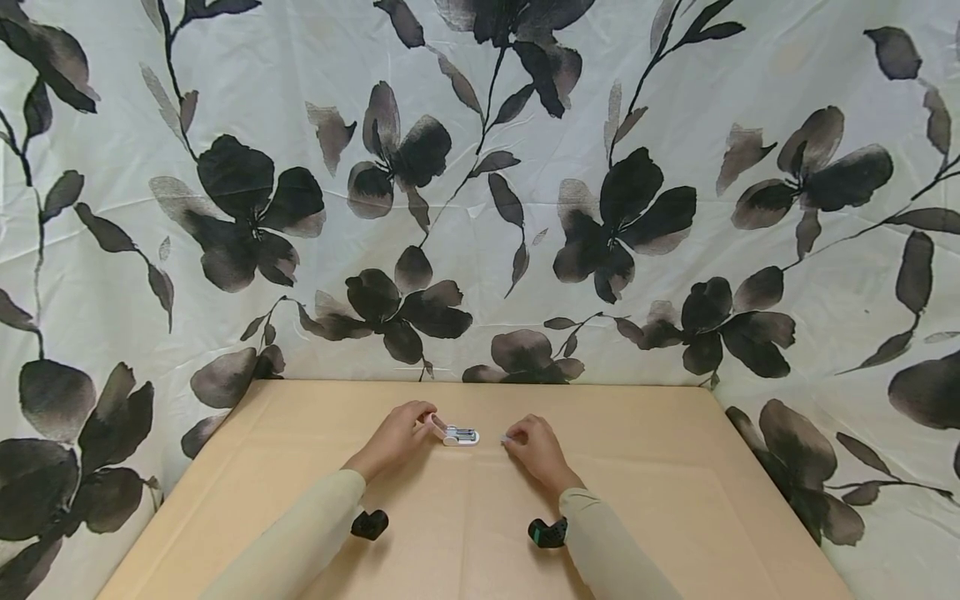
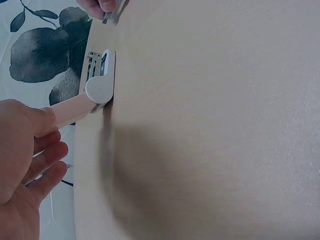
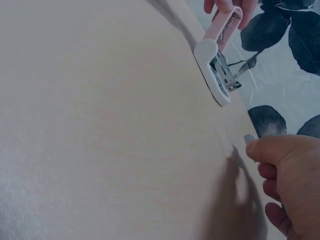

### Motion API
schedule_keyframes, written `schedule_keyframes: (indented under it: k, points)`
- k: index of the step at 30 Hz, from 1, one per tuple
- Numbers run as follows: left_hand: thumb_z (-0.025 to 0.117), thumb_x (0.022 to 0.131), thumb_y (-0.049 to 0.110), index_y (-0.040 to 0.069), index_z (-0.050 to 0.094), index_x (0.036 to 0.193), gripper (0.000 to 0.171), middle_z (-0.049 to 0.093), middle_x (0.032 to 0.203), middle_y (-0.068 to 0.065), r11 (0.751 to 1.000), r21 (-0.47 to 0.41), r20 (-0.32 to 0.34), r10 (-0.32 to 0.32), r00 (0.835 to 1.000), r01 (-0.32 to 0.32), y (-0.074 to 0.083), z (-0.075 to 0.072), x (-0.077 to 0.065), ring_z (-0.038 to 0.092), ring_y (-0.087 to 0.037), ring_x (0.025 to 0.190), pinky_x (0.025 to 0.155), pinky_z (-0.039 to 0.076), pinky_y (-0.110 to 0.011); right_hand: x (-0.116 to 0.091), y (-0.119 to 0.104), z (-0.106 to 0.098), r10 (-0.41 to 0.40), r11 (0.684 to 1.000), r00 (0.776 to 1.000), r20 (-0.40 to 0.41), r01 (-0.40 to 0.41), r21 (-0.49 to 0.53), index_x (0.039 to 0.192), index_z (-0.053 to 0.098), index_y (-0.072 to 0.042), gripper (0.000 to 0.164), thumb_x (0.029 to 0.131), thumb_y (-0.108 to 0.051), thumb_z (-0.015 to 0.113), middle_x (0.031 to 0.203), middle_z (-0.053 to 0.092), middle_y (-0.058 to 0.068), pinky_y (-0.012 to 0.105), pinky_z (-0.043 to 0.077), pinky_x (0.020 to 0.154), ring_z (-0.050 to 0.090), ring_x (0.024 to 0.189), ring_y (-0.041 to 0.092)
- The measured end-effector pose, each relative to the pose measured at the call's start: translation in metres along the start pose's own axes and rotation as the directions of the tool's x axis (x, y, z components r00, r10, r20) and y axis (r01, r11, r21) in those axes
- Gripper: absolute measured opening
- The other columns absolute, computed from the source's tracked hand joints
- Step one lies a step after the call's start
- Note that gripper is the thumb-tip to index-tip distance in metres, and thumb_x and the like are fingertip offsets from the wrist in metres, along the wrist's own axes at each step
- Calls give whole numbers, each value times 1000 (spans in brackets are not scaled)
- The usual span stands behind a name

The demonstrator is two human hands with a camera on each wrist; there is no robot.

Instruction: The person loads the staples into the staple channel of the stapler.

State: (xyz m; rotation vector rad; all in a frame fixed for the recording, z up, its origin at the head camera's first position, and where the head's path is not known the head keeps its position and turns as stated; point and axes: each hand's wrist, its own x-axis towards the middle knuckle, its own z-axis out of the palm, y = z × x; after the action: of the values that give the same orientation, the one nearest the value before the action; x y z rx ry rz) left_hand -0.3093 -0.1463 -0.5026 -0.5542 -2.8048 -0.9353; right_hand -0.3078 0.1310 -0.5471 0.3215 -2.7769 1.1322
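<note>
A small pink-and-white stapler [image 1: 459,436] is swung wide on the table, its white base down and the metal staple channel [image 2: 93,66] exposed. My left hand [image 1: 399,435] pinches the raised pink top arm [image 2: 72,109] between thumb and index finger, the other fingers loosely bent beneath. To the right of the base, my right hand [image 1: 537,447] holds a short grey strip of staples [image 3: 248,139] between thumb and fingertips, most of it hidden by them. The strip is apart from the stapler, close over the table.
The pale wood-coloured table [image 1: 465,533] reaches back to a white cloth [image 1: 495,250] with dark flowers, hanging behind its far edge. Black devices [image 1: 370,525] are worn at both wrists, below the light sleeves [image 1: 300,533].
</note>
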Motion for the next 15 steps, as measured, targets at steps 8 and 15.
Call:
schedule_keyframes:
  k: [8, 15]
  points:
    - [68, 97, 4, -5, 69, 116, 21, 71, 104, -11, 1000, 4, 0, 7, 1000, -7, -1, 0, -1, 65, -23, 97, 93, 56, -47, 1, -5, 2, 3, 1000, 1000, 1, -3, 15, 91, 77, -10, 5, 91, -15, 79, 95, 64, 1, 41, 53, 90, 57, 95, 18]
    - [67, 98, 4, -4, 69, 116, 21, 71, 105, -12, 1000, 1, 6, -4, 1000, 4, -1, 1, -1, 66, -23, 97, 92, 56, -47, 3, -6, 3, -16, 1000, 1000, -2, 16, 16, 90, 77, -10, 6, 91, -14, 79, 93, 65, 0, 39, 52, 88, 57, 93, 16]
